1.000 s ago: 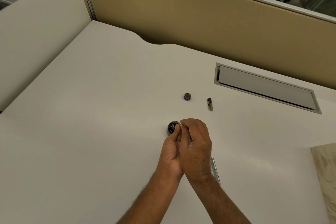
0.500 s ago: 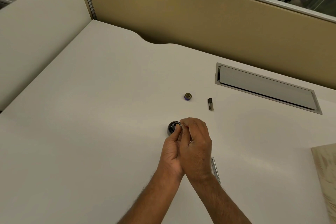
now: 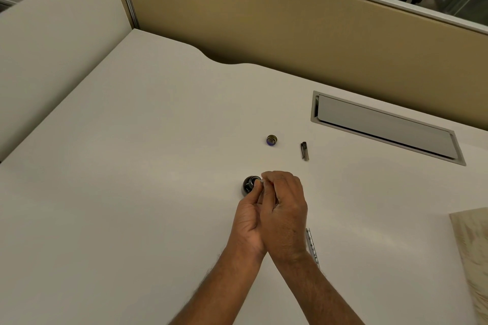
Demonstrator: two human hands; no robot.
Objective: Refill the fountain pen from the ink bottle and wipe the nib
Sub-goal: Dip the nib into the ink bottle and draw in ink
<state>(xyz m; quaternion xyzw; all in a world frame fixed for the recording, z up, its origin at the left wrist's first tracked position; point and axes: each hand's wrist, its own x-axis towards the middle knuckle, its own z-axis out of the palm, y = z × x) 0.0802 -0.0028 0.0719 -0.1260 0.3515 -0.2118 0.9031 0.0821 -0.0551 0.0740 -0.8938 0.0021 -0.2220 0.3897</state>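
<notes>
White matte desk [image 3: 132,192], tan fabric partition [image 3: 290,34] behind. Centre frame: both hands pressed side by side, fingertips bunched together and pinching a slim pale piece [image 3: 260,181]. It's too small to tell which pen part. Left hand [image 3: 248,219] curled, thumb side up. Right hand [image 3: 286,214] back up, fingers bent over the tip. Piece sits right at the mouth of the ink bottle [image 3: 249,185]: squat, round, glossy black, upright on the desk, right rim overlapped by the left fingertips. Silvery patterned pen barrel [image 3: 313,248] lies flat just right of the right wrist, partly hidden. Higher in frame: round brassy bottle cap [image 3: 271,139], purple tint at its near rim. Dark pen cap [image 3: 305,151] with clip lies near it, not touching. Grey rectangular metal cable hatch [image 3: 385,126] upper right. Pale mottled cloth [image 3: 472,258] at right edge.
</notes>
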